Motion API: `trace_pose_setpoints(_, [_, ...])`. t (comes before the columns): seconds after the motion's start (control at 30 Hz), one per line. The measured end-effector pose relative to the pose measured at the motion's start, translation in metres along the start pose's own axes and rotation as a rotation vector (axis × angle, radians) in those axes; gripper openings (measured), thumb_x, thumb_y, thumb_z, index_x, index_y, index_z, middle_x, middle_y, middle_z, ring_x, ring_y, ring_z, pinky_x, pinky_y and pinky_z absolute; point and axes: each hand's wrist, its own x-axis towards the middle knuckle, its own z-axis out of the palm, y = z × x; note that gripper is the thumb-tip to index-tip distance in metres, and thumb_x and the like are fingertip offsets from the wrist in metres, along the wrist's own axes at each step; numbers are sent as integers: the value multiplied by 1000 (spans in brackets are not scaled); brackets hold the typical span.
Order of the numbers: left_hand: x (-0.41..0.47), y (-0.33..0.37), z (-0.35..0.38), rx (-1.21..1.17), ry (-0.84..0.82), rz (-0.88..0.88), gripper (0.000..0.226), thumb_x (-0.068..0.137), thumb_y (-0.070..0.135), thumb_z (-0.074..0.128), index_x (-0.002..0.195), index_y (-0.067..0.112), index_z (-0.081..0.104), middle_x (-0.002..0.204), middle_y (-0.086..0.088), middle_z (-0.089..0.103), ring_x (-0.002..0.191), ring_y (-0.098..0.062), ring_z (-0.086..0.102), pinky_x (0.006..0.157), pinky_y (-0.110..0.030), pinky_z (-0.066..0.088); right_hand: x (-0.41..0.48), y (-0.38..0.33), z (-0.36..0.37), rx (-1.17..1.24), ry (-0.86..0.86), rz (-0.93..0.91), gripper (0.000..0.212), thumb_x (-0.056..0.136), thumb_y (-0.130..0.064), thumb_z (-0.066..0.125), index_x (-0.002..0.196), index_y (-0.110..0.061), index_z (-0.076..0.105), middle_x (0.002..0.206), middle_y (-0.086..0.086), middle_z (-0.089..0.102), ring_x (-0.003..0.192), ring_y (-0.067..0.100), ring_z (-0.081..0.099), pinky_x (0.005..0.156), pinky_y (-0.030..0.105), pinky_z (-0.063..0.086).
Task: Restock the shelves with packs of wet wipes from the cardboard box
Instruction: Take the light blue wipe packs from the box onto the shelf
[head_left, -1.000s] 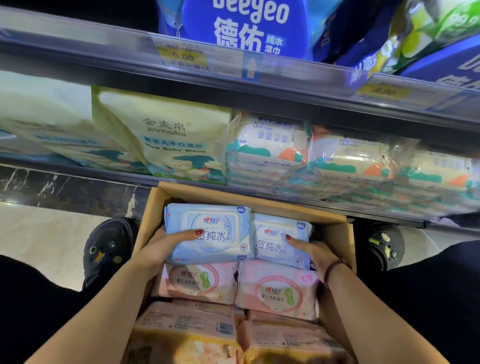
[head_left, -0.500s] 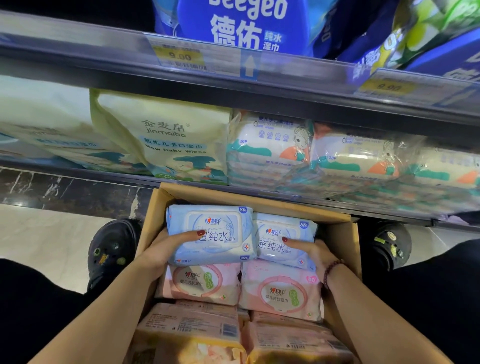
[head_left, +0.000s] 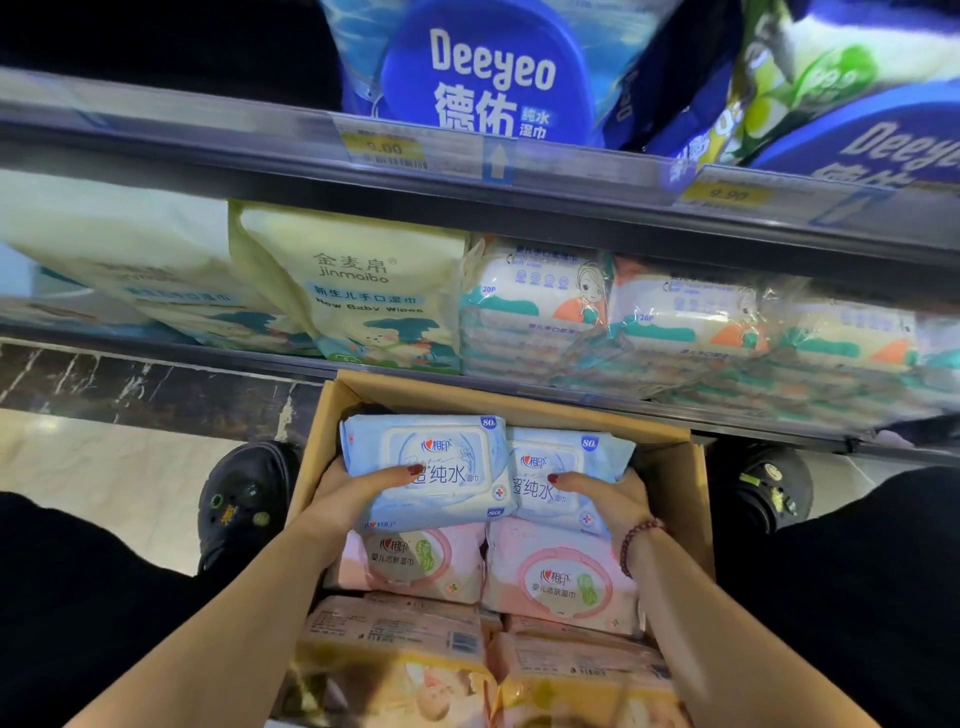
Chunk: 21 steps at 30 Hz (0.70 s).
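An open cardboard box (head_left: 670, 457) sits on the floor between my feet, packed with wet wipes. My left hand (head_left: 348, 493) grips a pale blue pack (head_left: 431, 462) at the box's far left, thumb on top, the pack tilted up. Beside it, my right hand (head_left: 602, 499) holds a second pale blue pack (head_left: 561, 467), thumb across its front. Two pink packs (head_left: 561, 577) lie below them, and yellow-orange packs (head_left: 395, 670) fill the near end. Above the box, the lower shelf (head_left: 519, 387) holds cream baby wipes (head_left: 358, 280) and white-and-teal bundles (head_left: 530, 306).
The upper shelf edge (head_left: 260, 135) carries yellow price tags (head_left: 384, 148), with blue Deeyeo packs (head_left: 488, 67) above it. My black clogs (head_left: 244, 499) stand on the pale tiled floor either side of the box. A dark marble plinth (head_left: 130, 384) runs under the shelving.
Both hands have lifted the two blue packs slightly higher out of the box. The view has shifted a little closer to the shelves.
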Motion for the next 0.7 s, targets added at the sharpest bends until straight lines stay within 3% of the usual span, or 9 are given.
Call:
trace_pose_setpoints(0.1, [-17, 1, 1, -23, 39, 30, 49, 61, 16, 87, 106, 21, 68, 96, -4, 75, 87, -27, 72, 73, -48, 58, -14, 1, 4, -23, 60, -62, 73, 31, -18, 94, 100, -12, 70, 91, 3, 76, 83, 23, 74, 76, 46, 60])
trace_pose_setpoints(0.23, [-44, 8, -1, -93, 86, 99, 76, 44, 17, 94, 114, 19, 64, 102, -9, 73, 87, -31, 72, 69, -48, 58, -7, 14, -8, 21, 84, -148, 97, 12, -45, 96, 101, -20, 68, 95, -2, 75, 82, 21, 73, 72, 44, 61])
trace_pose_setpoints(0.27, [-54, 13, -1, -95, 80, 109, 75, 46, 15, 92, 115, 18, 63, 101, -10, 74, 85, -30, 72, 66, -44, 58, -34, -4, -6, 19, 84, -148, 91, 15, -41, 96, 98, -19, 69, 92, -2, 76, 81, 22, 74, 72, 46, 61])
trace_pose_setpoints(0.37, [-91, 30, -3, -104, 28, 139, 62, 52, 13, 89, 110, 13, 67, 92, -10, 75, 78, -28, 73, 59, -36, 57, -112, -45, -4, 67, 74, -216, 43, 47, -5, 91, 81, -14, 68, 79, 2, 75, 74, 24, 72, 69, 44, 60])
trace_pose_setpoints(0.43, [-120, 46, -8, -79, -11, 198, 65, 46, 19, 91, 107, 13, 68, 91, -9, 76, 78, -26, 73, 57, -33, 57, -143, -58, -10, 59, 61, -290, 43, 49, -1, 91, 83, -15, 68, 83, 3, 75, 76, 22, 72, 69, 39, 59])
trace_pose_setpoints(0.53, [-160, 63, -23, -26, -16, 312, 86, 29, 31, 95, 109, 13, 66, 96, -9, 75, 86, -29, 72, 72, -39, 58, -189, -74, -21, 109, -22, -346, 55, 46, -1, 88, 97, -8, 71, 93, 11, 76, 80, 26, 73, 67, 38, 60])
trace_pose_setpoints(0.57, [-174, 67, -28, -30, -8, 334, 74, 40, 26, 92, 108, 11, 66, 93, -10, 75, 83, -28, 72, 70, -38, 58, -206, -79, -25, 142, -57, -367, 52, 50, 2, 86, 100, -4, 70, 92, 13, 76, 78, 26, 74, 61, 35, 59])
trace_pose_setpoints(0.63, [-198, 72, -43, -76, 7, 356, 40, 67, 7, 78, 105, 7, 64, 80, -10, 75, 62, -22, 70, 49, -28, 54, -236, -92, -31, 187, -111, -391, 47, 58, 8, 82, 102, 0, 69, 91, 15, 75, 74, 27, 73, 55, 32, 58])
trace_pose_setpoints(0.7, [-213, 75, -61, -95, 5, 391, 34, 77, 2, 69, 111, 4, 61, 91, -17, 72, 59, -21, 69, 43, -24, 51, -262, -106, -33, 217, -197, -460, 55, 51, 5, 82, 104, 2, 68, 92, 18, 75, 79, 31, 73, 59, 36, 59])
